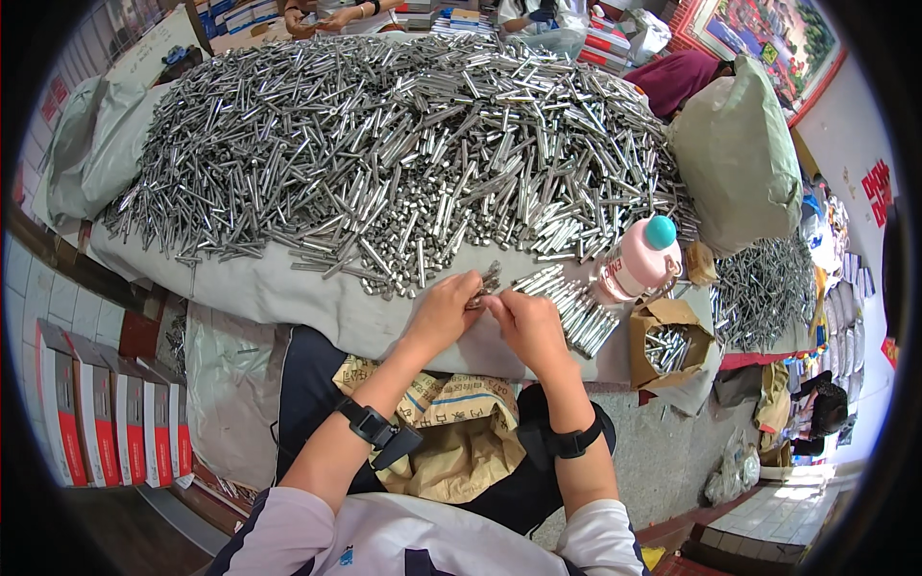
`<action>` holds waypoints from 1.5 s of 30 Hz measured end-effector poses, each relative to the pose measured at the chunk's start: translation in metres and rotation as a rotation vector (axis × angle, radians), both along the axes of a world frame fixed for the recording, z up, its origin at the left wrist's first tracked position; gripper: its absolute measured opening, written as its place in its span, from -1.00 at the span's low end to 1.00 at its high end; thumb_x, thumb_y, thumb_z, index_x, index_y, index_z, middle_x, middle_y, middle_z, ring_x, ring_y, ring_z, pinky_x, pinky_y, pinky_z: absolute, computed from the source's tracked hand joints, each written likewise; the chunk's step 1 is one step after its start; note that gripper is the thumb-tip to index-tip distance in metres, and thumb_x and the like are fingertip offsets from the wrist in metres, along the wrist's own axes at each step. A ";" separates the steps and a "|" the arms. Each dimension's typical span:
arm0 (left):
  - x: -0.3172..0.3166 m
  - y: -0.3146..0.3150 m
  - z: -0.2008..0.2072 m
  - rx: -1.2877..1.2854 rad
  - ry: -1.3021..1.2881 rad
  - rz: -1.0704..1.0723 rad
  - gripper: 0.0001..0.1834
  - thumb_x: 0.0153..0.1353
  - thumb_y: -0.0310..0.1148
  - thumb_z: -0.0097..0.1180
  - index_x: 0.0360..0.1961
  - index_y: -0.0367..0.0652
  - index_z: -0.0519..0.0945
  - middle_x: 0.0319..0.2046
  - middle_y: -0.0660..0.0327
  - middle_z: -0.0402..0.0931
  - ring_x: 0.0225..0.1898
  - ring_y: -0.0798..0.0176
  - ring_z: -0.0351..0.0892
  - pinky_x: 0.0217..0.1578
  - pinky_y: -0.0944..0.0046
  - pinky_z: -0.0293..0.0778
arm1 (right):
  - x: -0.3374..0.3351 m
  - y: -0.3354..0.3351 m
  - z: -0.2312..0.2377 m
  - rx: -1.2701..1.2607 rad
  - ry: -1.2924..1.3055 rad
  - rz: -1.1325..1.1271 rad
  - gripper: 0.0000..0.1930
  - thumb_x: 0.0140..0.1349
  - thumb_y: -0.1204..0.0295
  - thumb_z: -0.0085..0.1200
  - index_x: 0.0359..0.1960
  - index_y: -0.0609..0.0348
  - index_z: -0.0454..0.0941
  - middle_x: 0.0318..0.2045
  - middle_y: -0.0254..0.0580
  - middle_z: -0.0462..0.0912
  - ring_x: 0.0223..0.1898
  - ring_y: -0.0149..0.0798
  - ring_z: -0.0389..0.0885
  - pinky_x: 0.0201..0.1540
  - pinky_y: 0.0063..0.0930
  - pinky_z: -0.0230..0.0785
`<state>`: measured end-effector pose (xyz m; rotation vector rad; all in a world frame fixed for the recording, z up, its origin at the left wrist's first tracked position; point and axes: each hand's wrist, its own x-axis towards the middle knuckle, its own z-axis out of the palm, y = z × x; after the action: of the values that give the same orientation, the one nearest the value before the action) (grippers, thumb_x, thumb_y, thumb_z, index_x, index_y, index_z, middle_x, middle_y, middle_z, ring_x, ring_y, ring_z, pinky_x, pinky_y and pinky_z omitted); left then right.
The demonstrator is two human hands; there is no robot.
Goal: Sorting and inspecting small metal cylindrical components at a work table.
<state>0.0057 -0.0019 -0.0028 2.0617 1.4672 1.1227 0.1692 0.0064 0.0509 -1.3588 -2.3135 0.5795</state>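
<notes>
My left hand (445,315) is closed around a few short silver metal pieces (490,278), whose ends stick out past its fingers. Right beside it, my right hand (530,328) is pinched, its thumb and fingertips meeting the left hand's; what lies between those fingers is hidden. A row of slim silver metal rods (581,317) lies side by side on the grey cloth (327,298), just right of my right hand. Beyond both hands spreads a large heap of loose metal rods (384,144), with short stubby metal pieces (423,221) at its near edge.
A pink bottle with a teal cap (639,257) and an open cardboard box (669,348) of metal pieces stand at right. A stuffed pale sack (740,154) is behind them. A brown printed sack (451,432) lies between my legs. Other people's hands (331,17) show across the table.
</notes>
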 end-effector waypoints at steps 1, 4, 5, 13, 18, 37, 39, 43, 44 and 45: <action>0.000 -0.001 0.000 -0.001 0.000 -0.001 -0.60 -0.09 -0.53 0.23 -0.29 -0.20 0.26 -0.42 0.04 0.43 -0.32 -0.17 0.45 -0.38 0.01 0.36 | 0.000 -0.001 0.002 -0.001 0.000 -0.001 -0.86 0.11 0.40 0.15 -0.38 0.19 0.51 -0.55 -0.07 0.59 -0.53 0.00 0.57 -0.46 -0.26 0.40; -0.003 0.001 -0.001 0.000 -0.008 0.004 -0.61 -0.09 -0.53 0.23 -0.31 -0.20 0.26 -0.42 0.04 0.43 -0.32 -0.18 0.45 -0.38 -0.01 0.36 | -0.003 -0.001 0.006 -0.016 0.208 -0.027 -0.88 0.12 0.41 0.14 -0.38 0.17 0.52 -0.54 -0.07 0.59 -0.51 0.01 0.58 -0.45 -0.25 0.41; -0.002 0.001 -0.001 -0.007 -0.010 -0.010 -0.62 -0.09 -0.53 0.22 -0.31 -0.20 0.26 -0.42 0.04 0.43 -0.31 -0.18 0.45 -0.37 -0.01 0.36 | -0.004 -0.001 0.005 0.029 0.256 0.026 -0.88 0.11 0.43 0.16 -0.38 0.19 0.53 -0.56 -0.09 0.59 -0.56 -0.07 0.57 -0.49 -0.31 0.40; -0.003 0.001 -0.003 0.048 -0.008 0.007 -0.62 -0.08 -0.51 0.22 -0.32 -0.20 0.26 -0.42 0.03 0.43 -0.30 -0.17 0.46 -0.36 -0.01 0.36 | -0.005 0.000 0.018 -0.022 0.265 0.071 -0.89 0.12 0.42 0.14 -0.43 0.19 0.52 -0.60 -0.10 0.57 -0.60 -0.06 0.56 -0.52 -0.29 0.37; 0.001 0.001 -0.001 0.008 0.018 0.013 -0.61 -0.08 -0.50 0.24 -0.32 -0.19 0.26 -0.43 0.05 0.43 -0.31 -0.15 0.46 -0.38 0.00 0.36 | -0.005 0.001 -0.005 0.144 0.148 0.015 -0.84 0.15 0.35 0.13 -0.43 0.16 0.49 -0.64 -0.11 0.54 -0.60 -0.04 0.53 -0.53 -0.27 0.34; 0.001 0.002 0.000 -0.060 0.040 -0.014 -0.62 -0.07 -0.50 0.22 -0.30 -0.19 0.26 -0.42 0.01 0.45 -0.27 -0.15 0.47 -0.30 -0.03 0.38 | -0.004 0.003 -0.003 0.187 0.273 0.077 -0.84 0.15 0.33 0.12 -0.41 0.14 0.48 -0.56 -0.11 0.58 -0.52 0.03 0.56 -0.49 -0.23 0.38; 0.001 0.002 0.000 -0.021 0.047 0.007 -0.62 -0.07 -0.49 0.23 -0.31 -0.19 0.26 -0.42 0.02 0.45 -0.28 -0.15 0.48 -0.31 -0.03 0.38 | -0.005 0.002 -0.003 0.133 0.117 0.025 -0.85 0.13 0.35 0.13 -0.39 0.14 0.48 -0.52 -0.13 0.59 -0.50 0.02 0.57 -0.48 -0.23 0.39; -0.002 0.000 0.001 -0.056 0.029 0.015 -0.62 -0.07 -0.49 0.23 -0.30 -0.19 0.26 -0.42 0.02 0.45 -0.28 -0.14 0.48 -0.31 -0.03 0.38 | -0.001 0.002 0.011 -0.070 0.120 -0.010 -0.87 0.10 0.41 0.12 -0.36 0.14 0.47 -0.43 -0.17 0.60 -0.44 -0.02 0.59 -0.42 -0.24 0.43; -0.001 0.000 0.001 -0.067 0.042 0.016 -0.62 -0.07 -0.49 0.23 -0.30 -0.18 0.27 -0.43 0.03 0.45 -0.28 -0.14 0.48 -0.31 -0.03 0.39 | -0.001 0.002 0.009 -0.068 0.120 -0.011 -0.87 0.10 0.41 0.12 -0.36 0.14 0.47 -0.43 -0.17 0.60 -0.44 -0.02 0.59 -0.42 -0.24 0.43; 0.000 0.001 0.001 -0.079 0.055 0.018 -0.62 -0.08 -0.49 0.23 -0.30 -0.18 0.27 -0.43 0.03 0.45 -0.28 -0.14 0.48 -0.31 -0.02 0.39 | -0.001 0.002 0.004 0.012 0.183 0.056 -0.87 0.10 0.41 0.12 -0.36 0.14 0.47 -0.43 -0.17 0.60 -0.43 -0.02 0.59 -0.42 -0.24 0.43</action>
<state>0.0057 -0.0009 -0.0021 2.0444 1.5336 1.0058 0.1685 0.0086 0.0546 -1.1861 -2.2093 0.6765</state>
